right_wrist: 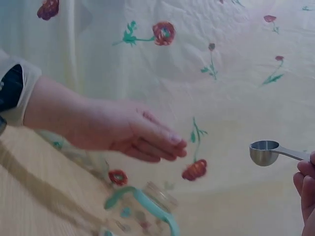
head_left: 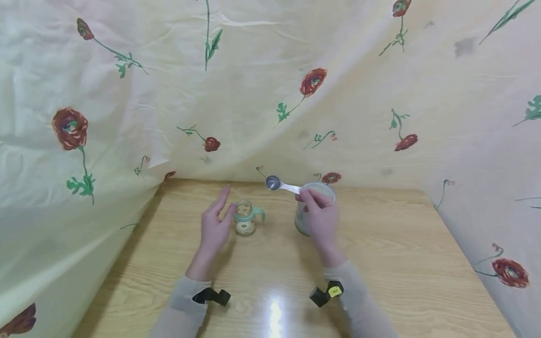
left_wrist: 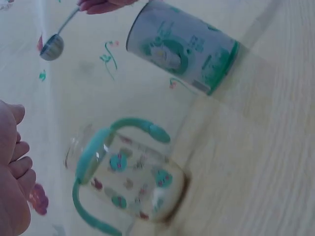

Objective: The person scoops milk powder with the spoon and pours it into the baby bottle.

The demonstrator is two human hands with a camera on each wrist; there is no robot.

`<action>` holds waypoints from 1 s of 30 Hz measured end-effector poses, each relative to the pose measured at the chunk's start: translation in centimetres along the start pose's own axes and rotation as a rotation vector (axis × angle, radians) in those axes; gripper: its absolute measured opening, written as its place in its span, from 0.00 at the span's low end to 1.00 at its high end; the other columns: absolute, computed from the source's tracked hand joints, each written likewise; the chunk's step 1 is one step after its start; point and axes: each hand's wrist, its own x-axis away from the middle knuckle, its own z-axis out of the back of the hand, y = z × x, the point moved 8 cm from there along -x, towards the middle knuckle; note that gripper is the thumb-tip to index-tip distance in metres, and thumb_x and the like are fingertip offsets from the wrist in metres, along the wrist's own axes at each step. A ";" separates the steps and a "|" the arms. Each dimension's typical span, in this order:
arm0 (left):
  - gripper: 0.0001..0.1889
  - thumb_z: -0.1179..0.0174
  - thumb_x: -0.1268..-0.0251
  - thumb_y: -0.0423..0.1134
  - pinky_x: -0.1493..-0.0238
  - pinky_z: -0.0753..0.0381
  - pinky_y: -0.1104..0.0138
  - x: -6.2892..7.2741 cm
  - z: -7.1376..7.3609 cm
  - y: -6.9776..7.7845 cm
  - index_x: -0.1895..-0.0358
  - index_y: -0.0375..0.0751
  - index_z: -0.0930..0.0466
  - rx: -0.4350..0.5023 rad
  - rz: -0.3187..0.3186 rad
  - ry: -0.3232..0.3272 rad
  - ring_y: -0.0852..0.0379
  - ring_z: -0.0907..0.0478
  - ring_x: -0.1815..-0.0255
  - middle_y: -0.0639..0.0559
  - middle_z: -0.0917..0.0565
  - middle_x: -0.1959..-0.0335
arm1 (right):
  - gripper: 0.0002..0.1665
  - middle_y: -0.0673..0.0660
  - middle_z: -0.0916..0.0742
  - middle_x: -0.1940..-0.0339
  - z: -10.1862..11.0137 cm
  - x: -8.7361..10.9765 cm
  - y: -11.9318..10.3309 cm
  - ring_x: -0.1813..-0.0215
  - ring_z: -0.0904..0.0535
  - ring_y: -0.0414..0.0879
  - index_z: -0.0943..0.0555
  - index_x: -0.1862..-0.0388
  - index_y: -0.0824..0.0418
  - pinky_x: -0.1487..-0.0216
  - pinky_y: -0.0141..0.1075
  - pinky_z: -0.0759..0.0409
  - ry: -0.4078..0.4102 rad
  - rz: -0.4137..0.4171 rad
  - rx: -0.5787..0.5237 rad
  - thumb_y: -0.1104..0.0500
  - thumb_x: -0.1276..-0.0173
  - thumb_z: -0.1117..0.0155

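Observation:
A metal measuring spoon (head_left: 273, 182) is pinched by its handle in my right hand (head_left: 323, 218). Its round bowl points left, held up in the air, as the right wrist view also shows (right_wrist: 264, 155). Behind that hand stands a tin can (head_left: 301, 220) with a green and white label (left_wrist: 177, 54), partly covered by the hand. My left hand (head_left: 215, 228) is held just left of a clear baby bottle (head_left: 244, 226), fingers extended and gripping nothing. The bottle stands upright without a lid, with a teal collar and handles (left_wrist: 140, 125) and printed animal figures.
A light wooden table (head_left: 270, 263) lies under everything. Behind it and at both sides hangs a pale cloth (head_left: 253, 94) printed with red flowers. Both forearms carry a strapped-on black wrist camera (head_left: 323, 295).

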 end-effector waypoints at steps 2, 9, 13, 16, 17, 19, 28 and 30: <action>0.26 0.38 0.18 0.36 0.19 0.35 0.50 -0.4 -0.7 0.5 0.23 0.32 0.29 0.024 -0.016 -0.012 0.43 0.35 0.19 0.42 0.29 0.22 | 0.13 0.46 0.07 0.69 1.0 -0.5 -0.1 0.62 0.12 0.40 0.10 0.52 0.70 0.66 0.28 0.17 0.018 0.005 0.009 0.59 0.24 0.27; 0.28 0.38 0.18 0.39 0.21 0.35 0.43 -0.6 -4.0 1.6 0.22 0.36 0.30 0.085 -0.048 -0.092 0.41 0.35 0.19 0.43 0.30 0.21 | 0.19 0.44 0.06 0.65 4.5 -1.9 0.1 0.60 0.13 0.44 0.12 0.50 0.72 0.63 0.28 0.17 0.056 0.015 0.066 0.55 0.23 0.27; 0.29 0.38 0.18 0.40 0.23 0.33 0.40 -0.3 -6.6 2.3 0.21 0.34 0.31 0.092 -0.053 -0.157 0.38 0.35 0.20 0.40 0.31 0.21 | 0.18 0.44 0.06 0.64 6.4 -2.3 0.2 0.60 0.12 0.40 0.11 0.50 0.72 0.62 0.27 0.16 0.081 0.028 0.118 0.56 0.24 0.26; 0.31 0.37 0.19 0.43 0.22 0.33 0.44 -0.1 -8.4 2.5 0.21 0.33 0.32 0.077 -0.033 -0.203 0.41 0.35 0.20 0.41 0.31 0.21 | 0.18 0.44 0.06 0.63 7.7 -2.6 0.1 0.59 0.11 0.38 0.10 0.48 0.69 0.61 0.27 0.15 0.085 0.041 0.181 0.54 0.24 0.26; 0.32 0.36 0.19 0.43 0.21 0.34 0.45 0.0 -9.0 2.5 0.21 0.33 0.33 0.074 -0.023 -0.217 0.41 0.35 0.19 0.40 0.32 0.20 | 0.18 0.44 0.06 0.63 8.0 -2.6 0.1 0.58 0.11 0.38 0.09 0.48 0.68 0.61 0.27 0.15 0.084 0.047 0.201 0.54 0.24 0.26; 0.34 0.35 0.21 0.45 0.21 0.34 0.48 0.1 -10.1 2.4 0.21 0.33 0.33 0.061 -0.001 -0.236 0.42 0.35 0.19 0.42 0.33 0.20 | 0.17 0.44 0.06 0.62 8.7 -2.8 0.0 0.58 0.11 0.37 0.09 0.48 0.68 0.62 0.27 0.15 0.078 0.076 0.260 0.54 0.23 0.27; 0.43 0.29 0.27 0.49 0.17 0.40 0.49 0.3 -14.6 2.0 0.18 0.35 0.37 0.035 0.077 -0.314 0.44 0.38 0.17 0.45 0.37 0.17 | 0.08 0.66 0.07 0.58 10.6 -2.6 -0.5 0.69 0.16 0.27 0.08 0.54 0.70 0.73 0.20 0.22 0.066 0.226 0.417 0.65 0.26 0.27; 0.45 0.28 0.28 0.50 0.17 0.40 0.52 0.2 -15.6 1.9 0.17 0.35 0.39 0.033 0.076 -0.333 0.45 0.40 0.16 0.45 0.38 0.17 | 0.06 0.67 0.07 0.59 10.6 -2.4 -0.9 0.68 0.16 0.26 0.08 0.55 0.70 0.74 0.19 0.22 0.046 0.280 0.441 0.67 0.27 0.26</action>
